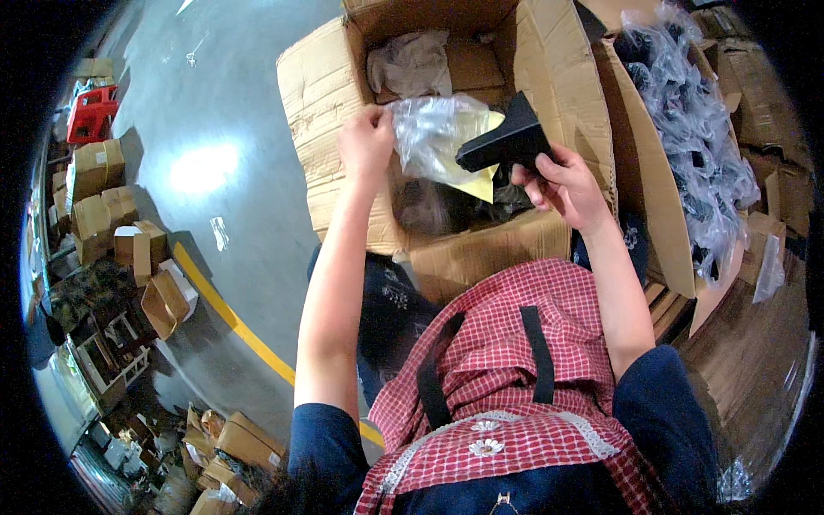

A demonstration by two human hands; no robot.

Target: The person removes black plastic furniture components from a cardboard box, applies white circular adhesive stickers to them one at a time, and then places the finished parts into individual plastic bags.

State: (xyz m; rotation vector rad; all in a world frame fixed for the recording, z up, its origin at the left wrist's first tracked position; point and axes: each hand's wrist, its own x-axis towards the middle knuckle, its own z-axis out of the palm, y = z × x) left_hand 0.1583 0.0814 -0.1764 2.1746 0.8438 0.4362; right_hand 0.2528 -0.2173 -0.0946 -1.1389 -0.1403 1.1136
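Observation:
Over the open cardboard box (481, 262) both my hands are raised. A clear plastic bag (421, 133) hangs from my left hand (366, 142), whose fingers are closed on its edge. My right hand (566, 184) grips a black angular part (506, 142), perhaps plastic, with a broad block and a narrower arm pointing left. Pale yellow sheet material (481, 183) shows beside the bag, partly behind the black part. Inside the box lie a crumpled greyish cloth or wrapping (412, 64) and dark things (429, 208) that I cannot make out.
To the right, a tall carton (657, 189) holds many dark pieces in clear plastic bags (687, 129). A yellow line (236, 322) crosses the grey floor at left. Stacked cardboard boxes (94, 172) and a red plastic stool-like object (92, 114) stand farther left.

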